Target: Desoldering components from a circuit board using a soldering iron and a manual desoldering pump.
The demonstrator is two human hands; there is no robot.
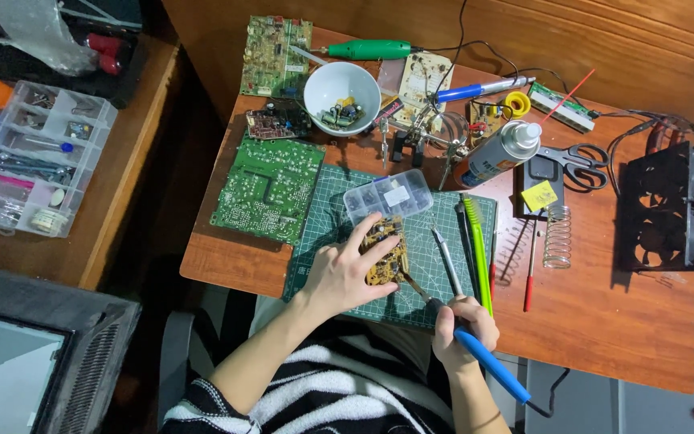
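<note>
Your right hand (461, 325) is fisted round the blue-handled soldering iron (475, 354), tip angled to 11 o'clock, touching or just short of the small yellow circuit board (385, 261)'s lower edge; can't tell which. Your left hand (345, 272) lies flat with fingers spread, pinning that board to the green cutting mat (315, 217). Looks like you're mid-joint: soldering or desoldering. Next move needs a steady tip and the board held still. Tweezers (447, 261) lie at 1 o'clock of the iron hand, clear parts box (387, 195) at 12 of the board, white bowl (341, 96) beyond.
</note>
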